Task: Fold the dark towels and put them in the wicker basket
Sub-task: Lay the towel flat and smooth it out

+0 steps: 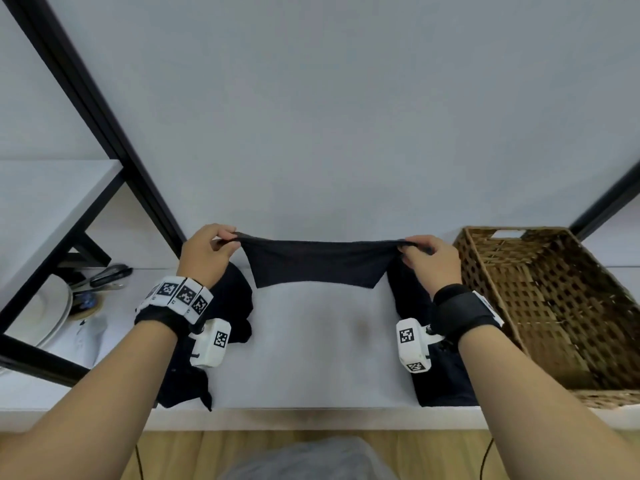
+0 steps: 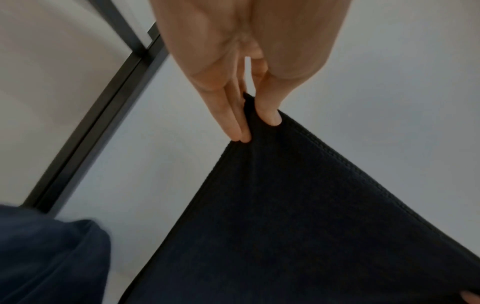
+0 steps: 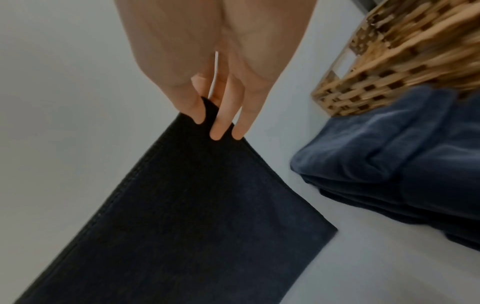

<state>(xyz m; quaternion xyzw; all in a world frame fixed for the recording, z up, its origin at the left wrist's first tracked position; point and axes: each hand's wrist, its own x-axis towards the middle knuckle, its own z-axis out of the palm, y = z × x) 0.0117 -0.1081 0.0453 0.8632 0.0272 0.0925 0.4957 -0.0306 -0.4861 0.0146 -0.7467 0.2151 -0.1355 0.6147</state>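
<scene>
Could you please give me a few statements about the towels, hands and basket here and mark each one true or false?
1. Both hands pinch the same towel. True: the left hand and the right hand each hold a top corner.
2. The basket holds folded towels. False: no towel shows in it.
3. The basket stands on the person's right. True.
4. The held towel lies flat on the table. False: it hangs stretched between the hands.
5. A folded stack lies beside the basket. True.
</scene>
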